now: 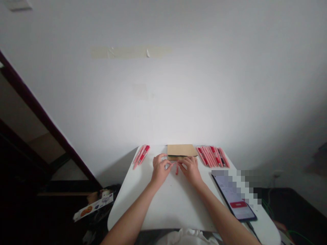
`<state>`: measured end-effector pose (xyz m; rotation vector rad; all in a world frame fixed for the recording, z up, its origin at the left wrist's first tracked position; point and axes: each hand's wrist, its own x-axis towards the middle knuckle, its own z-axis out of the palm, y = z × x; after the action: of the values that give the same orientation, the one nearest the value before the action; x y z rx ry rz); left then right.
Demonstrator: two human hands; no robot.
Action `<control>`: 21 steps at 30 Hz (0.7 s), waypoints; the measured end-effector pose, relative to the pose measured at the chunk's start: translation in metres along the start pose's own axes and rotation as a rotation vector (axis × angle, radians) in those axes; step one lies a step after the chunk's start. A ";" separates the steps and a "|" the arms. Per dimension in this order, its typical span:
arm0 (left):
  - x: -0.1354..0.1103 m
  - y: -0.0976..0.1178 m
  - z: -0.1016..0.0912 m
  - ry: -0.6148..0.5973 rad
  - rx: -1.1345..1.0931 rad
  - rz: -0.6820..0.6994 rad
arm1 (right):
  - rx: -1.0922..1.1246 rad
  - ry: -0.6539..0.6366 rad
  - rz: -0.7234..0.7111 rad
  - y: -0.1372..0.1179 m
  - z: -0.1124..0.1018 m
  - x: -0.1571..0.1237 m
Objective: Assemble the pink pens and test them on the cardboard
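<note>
Near the far side of the white table, my left hand and my right hand face each other, thumbs and forefingers pinched together. Between them is a thin pink strip, with one end hanging down toward the table. Each hand appears to pinch a part of it; its exact kind is too small to make out. Just behind my fingers lies a brown folded card or notebook, its lower part partly hidden by my hands.
A few pink and red pens lie at the far left of the table. Several more pens lie in a row at the far right. A phone with a cable rests along the right edge. A white wall stands behind.
</note>
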<state>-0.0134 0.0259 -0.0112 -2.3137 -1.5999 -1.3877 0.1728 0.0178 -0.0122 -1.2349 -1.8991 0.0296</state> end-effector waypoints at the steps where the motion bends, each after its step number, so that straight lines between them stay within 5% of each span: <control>1: 0.000 0.000 0.000 -0.005 -0.002 -0.004 | 0.002 0.000 0.002 0.000 0.000 0.000; 21: 0.000 0.000 0.001 -0.063 -0.056 0.009 | 0.042 -0.054 0.029 0.007 0.002 -0.001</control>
<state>-0.0130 0.0259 -0.0117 -2.4162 -1.5851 -1.3895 0.1774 0.0213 -0.0175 -1.2440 -1.9175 0.1190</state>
